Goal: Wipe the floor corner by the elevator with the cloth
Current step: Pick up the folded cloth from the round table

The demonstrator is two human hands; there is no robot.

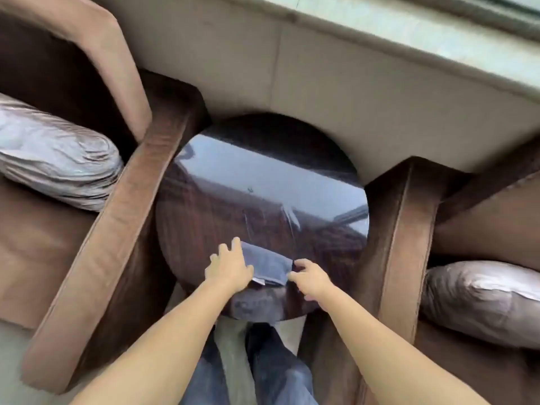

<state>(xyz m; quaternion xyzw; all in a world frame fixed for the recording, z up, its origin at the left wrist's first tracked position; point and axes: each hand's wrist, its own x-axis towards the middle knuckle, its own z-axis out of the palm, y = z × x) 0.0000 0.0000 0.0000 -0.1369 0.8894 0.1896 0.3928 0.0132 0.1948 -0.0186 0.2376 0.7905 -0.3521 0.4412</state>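
A folded blue-grey cloth [267, 264] lies on the near part of a round, glossy dark wooden table [233, 182]. My left hand [229, 266] rests flat on the cloth's left side with the fingers spread. My right hand [309, 277] pinches the cloth's right edge between thumb and fingers. No elevator and no floor corner appear in this view.
Brown armchairs stand on both sides of the table, their armrests [117, 229] [400, 229] close against it. A silvery cushion [55, 159] lies on the left seat and another cushion [482, 299] on the right. A beige wall [321, 74] runs behind. My legs in jeans [271, 369] are below.
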